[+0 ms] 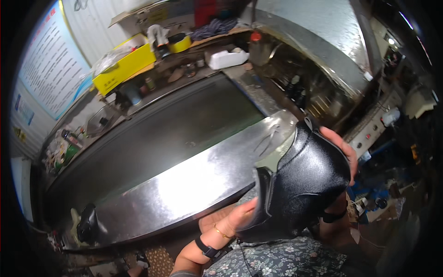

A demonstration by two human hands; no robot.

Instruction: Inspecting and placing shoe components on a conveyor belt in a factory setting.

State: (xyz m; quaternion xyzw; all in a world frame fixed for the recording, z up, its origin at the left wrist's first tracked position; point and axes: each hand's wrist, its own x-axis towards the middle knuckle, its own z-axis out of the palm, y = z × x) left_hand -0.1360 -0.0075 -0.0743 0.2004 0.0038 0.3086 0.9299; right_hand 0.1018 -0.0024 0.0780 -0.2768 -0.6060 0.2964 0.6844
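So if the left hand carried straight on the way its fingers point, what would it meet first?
The left hand already touches the black leather shoe upper at its lower edge, with fingers pointing up and right into it. That piece is first in line. The right hand grips its far side beyond. Depth is hard to judge through the fisheye.

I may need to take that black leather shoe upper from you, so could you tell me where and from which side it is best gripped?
Probably the stiff stitched edge of the black leather shoe upper, coming from below on the left, where the left hand already pinches it. The right hand cups the rounded far side, which looks smooth and bulging, so offers less purchase.
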